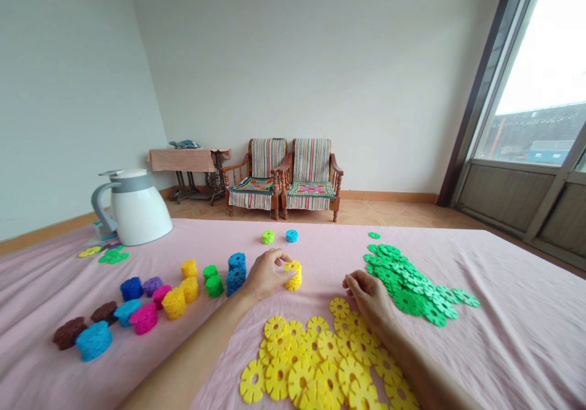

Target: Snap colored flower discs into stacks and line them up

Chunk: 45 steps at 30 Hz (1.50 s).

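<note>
My left hand [269,274] has its thumb and fingers closed against the side of a short upright stack of yellow interlocking plastic discs [293,277]. To the right of that stack, my right hand [367,293] hovers with curled fingers pinched together, and no disc shows in them. Below both hands spreads a loose pile of flat yellow notched discs [301,378], partly hidden by my right forearm. Beyond my right hand lies a heap of green discs [412,285]. Left of my left wrist stands a tall blue disc stack [236,276].
Several brown, blue, pink, purple, yellow and green disc stacks [174,304] stand on the pink tablecloth [201,361] at left. A lime stack [268,237] and a light-blue stack [292,236] stand farther back. A white jug [140,212] rises at the back left, with loose discs [113,256] before it.
</note>
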Motion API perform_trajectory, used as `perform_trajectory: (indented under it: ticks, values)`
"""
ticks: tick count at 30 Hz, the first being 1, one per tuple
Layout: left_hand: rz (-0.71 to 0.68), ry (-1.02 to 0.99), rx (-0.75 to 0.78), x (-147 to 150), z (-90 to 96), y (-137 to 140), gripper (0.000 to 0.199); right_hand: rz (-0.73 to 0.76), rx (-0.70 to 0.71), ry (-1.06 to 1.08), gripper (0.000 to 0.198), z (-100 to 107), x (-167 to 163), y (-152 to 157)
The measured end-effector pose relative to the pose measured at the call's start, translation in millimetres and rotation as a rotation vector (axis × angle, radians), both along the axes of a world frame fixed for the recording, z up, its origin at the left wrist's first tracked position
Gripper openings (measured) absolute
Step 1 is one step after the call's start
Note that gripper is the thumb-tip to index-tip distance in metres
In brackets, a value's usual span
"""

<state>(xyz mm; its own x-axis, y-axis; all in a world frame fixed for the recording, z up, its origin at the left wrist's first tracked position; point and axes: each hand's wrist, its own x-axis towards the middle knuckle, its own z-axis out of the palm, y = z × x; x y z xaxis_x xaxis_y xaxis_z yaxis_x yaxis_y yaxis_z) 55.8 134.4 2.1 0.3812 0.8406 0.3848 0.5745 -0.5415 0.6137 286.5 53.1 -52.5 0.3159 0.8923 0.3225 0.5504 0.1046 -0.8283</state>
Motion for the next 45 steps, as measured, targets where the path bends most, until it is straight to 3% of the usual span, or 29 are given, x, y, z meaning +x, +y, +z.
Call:
perform_trajectory:
  ticks: [4, 7, 9, 14, 18, 29, 39, 45]
  values:
    - [-0.07, 0.016, 0.08, 5, 13.9, -13, 0.014, -0.002, 0.007, 0.001, 0.031, 0, 0, 0]
    - [-0.363, 0.125, 0.003, 12, 23.3, -30, 0.01, -0.001, 0.005, -0.004, 0.032, 1, 0, -1]
    - [-0.55, 0.217, -0.062, 16, 25.3, -40, 0.017, 0.001, 0.0, -0.003, 0.032, 1, 0, -1]
    - [-0.751, 0.443, -0.024, 22, 22.4, -52, 0.038, -0.004, 0.001, -0.005, 0.032, 2, 0, -1]
    - [-0.75, 0.526, -0.029, 23, 21.5, -55, 0.046, -0.009, 0.001, -0.002, 0.033, 3, 0, 0]
    - [-0.609, 0.596, -0.042, 27, 14.5, -62, 0.036, -0.011, 0.0, -0.008, 0.033, 5, -1, -2]
    - [-0.602, 0.485, -0.082, 29, 6.6, -57, 0.018, -0.013, 0.011, 0.009, 0.033, 4, -1, -2]
    - [-0.631, 0.441, -0.085, 22, 21.2, -54, 0.019, -0.009, 0.013, 0.008, 0.034, 3, -1, -2]
